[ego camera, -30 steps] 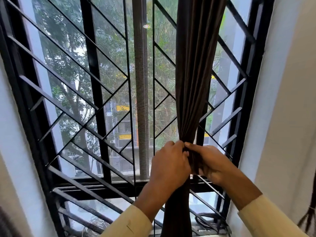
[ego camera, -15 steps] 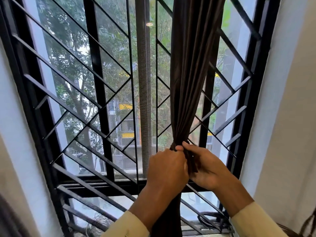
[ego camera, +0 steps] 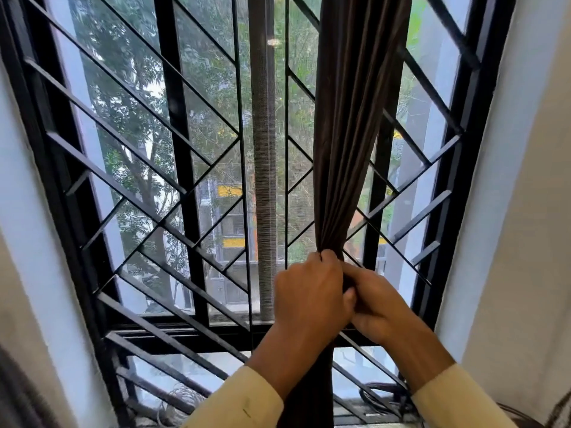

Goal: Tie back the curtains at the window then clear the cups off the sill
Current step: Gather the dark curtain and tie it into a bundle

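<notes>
Gathering the dark brown curtain (ego camera: 349,143) into one tight bunch in front of the right half of the black window grille (ego camera: 177,125), most likely to let in light and to bind the cloth at a single place. Gripping that bunch with the left hand (ego camera: 309,295), back of the hand turned to the camera and fingers curled right round the cloth, seemingly to stop the folds from spreading. Working at the same spot with the right hand (ego camera: 381,307), just to the right of the left one and touching it, fingers bent in and pinching at the cloth or at something wrapped round it. Not managing to tell whether a tie or cord is there, with the spot hidden behind both hands.

Hanging taut from the top of the grille down to the grip, fanning wider upward, then dropping straight below the wrists past the grille's lower rail.

Judging the tying-back as under way and not yet secured. Risking a loosened bunch if either hand opens before the binding is made fast.

Seeing no cups anywhere along the foot of the grille, only a tangle of dark cables (ego camera: 380,393) at its lower right corner, with the sill itself mostly out of view. Reckoning the clearing as not yet begun.
</notes>
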